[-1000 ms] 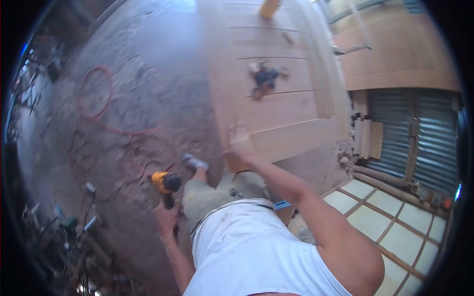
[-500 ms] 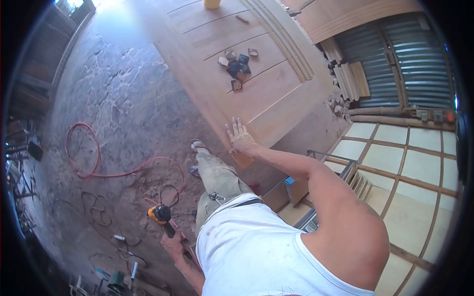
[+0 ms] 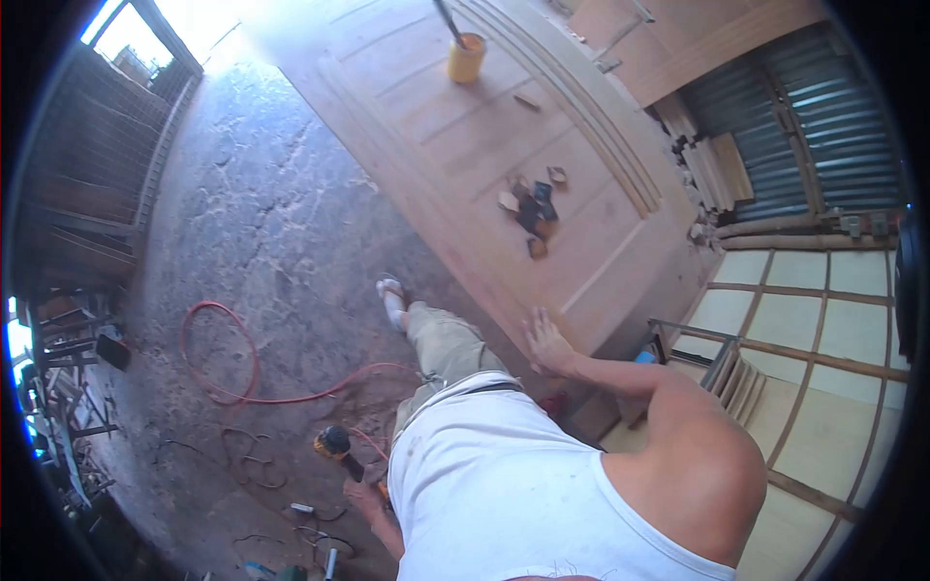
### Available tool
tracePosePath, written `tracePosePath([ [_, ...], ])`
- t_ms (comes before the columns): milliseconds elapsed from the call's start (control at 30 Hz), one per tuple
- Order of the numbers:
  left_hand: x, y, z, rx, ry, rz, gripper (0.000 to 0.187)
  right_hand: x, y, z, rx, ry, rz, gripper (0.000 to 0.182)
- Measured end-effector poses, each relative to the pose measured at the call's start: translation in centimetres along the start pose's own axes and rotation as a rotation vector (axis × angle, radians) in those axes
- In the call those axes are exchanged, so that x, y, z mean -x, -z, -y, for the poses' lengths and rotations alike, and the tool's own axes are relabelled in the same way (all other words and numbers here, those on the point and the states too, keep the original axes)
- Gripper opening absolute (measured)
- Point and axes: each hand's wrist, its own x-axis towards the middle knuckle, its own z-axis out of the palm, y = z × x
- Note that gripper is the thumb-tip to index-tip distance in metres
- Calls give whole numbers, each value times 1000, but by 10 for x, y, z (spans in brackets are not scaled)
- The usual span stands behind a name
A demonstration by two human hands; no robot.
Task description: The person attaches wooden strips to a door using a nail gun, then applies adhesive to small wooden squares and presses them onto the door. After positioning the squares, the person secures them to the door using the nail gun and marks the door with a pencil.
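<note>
My left hand (image 3: pixel 364 501) is wrapped around the black handle of a yellow-and-black power tool (image 3: pixel 334 445), held low beside my left leg above the floor. Its exact kind is hard to make out. Fingers spread, my right hand (image 3: pixel 548 346) is at the near end of a large panelled wooden door (image 3: pixel 484 242) lying flat. Beyond that hand, several small dark and tan square pieces (image 3: pixel 538 213) lie in a loose pile on the door. A yellow container (image 3: pixel 466 60) with a dark handle sticking out stands farther along, near a small wood strip (image 3: pixel 527 102).
A red hose (image 3: pixel 257 373) loops over the rough floor (image 3: pixel 271 213) at left, with dark cables (image 3: pixel 254 460) nearer. Framed pale panels (image 3: pixel 814 320) stand at right, beside a metal-edged rack (image 3: pixel 717 363). Stacked boards (image 3: pixel 712 174) lean near corrugated sheeting (image 3: pixel 823 107).
My view has shifted, bringing the whole yellow container into sight. One foot has stepped forward along the door. My right hand stays at the door's near end; the power tool remains in my left hand.
</note>
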Motion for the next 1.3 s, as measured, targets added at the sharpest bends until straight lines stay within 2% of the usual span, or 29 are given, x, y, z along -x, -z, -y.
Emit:
tracePosePath([
  [100,-54,11,-60,-105,-10,-40,45,-17,-2,-6,-42,-50,185,116],
  [167,-90,18,-84,-85,-21,-30,44,-33,18,-3,-7,-122,307,99],
  [233,-122,25,-103,-2,6,4,43,-86,68,-22,-237,-71,717,82],
  [267,-132,32,-140,25,21,-20,42,-120,97,-34,-347,-47,911,75],
  [367,-174,47,-204,112,8,-61,40,-203,164,-51,-422,-188,563,56],
  [400,-191,47,-222,153,-4,-77,39,-226,199,-49,-479,-223,350,51],
  [500,-272,38,-214,44,-161,-169,33,-305,264,-49,-557,-245,-174,49],
  [600,-323,59,-277,-76,-348,-206,29,-375,301,-54,-588,-275,-84,52],
  [667,-356,72,-333,-25,-423,-231,29,-407,294,-54,-702,-275,-102,56],
  [733,-388,87,-369,-44,-473,-210,30,-421,291,-47,-662,-284,-39,61],
  [800,-431,95,-398,-128,-503,-151,31,-430,298,-31,-587,-372,159,62],
  [900,-474,112,-469,-244,-577,-182,32,-431,288,-6,-724,-358,128,61],
  [967,-523,105,-500,-293,-651,-138,33,-421,283,10,-930,-415,45,60],
  [1033,-560,95,-545,-282,-765,-198,32,-414,281,21,-998,-507,47,60],
  [1067,-576,89,-563,-302,-781,-160,31,-407,283,28,-1032,-551,55,61],
  [1167,-617,68,-646,-266,-911,-105,30,-415,279,27,-943,-578,149,58],
  [1300,-664,21,-738,-377,-987,-59,35,-470,282,-12,-996,-587,63,55],
])
